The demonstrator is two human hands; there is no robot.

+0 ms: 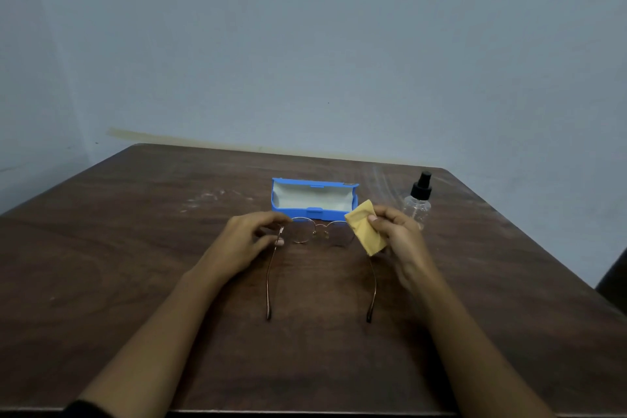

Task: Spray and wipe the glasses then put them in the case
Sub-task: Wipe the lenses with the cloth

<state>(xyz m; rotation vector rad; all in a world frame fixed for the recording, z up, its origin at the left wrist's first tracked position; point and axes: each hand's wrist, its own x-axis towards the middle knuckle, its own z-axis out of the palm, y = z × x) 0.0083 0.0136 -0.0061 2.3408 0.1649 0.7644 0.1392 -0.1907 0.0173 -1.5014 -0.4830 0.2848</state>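
On the dark brown wooden bench (135,248) I saw the left hand (249,237) furthest left. Its fingers were curled, and thumb and forefinger pinched the thin gold wire-framed round glasses (312,231) at the hinge beside the left lens. The glasses lay just right of that hand, between the two hands, with both arms unfolded and pointing back toward the person. I could not tell whether the front was lifted off the bench. Just beyond the fingertips of both hands stood the blue hard plastic case (298,213), lid open and pale lining showing; the glasses were outside it. The right hand (397,234) pinched a small yellow microfibre cloth (364,227) between thumb and fingers, and the cloth hung to that hand's left, covering the right lens. Just beyond the right hand's knuckles a clear plastic spray bottle (418,205) with a black pump top stood upright, partly hidden by them.
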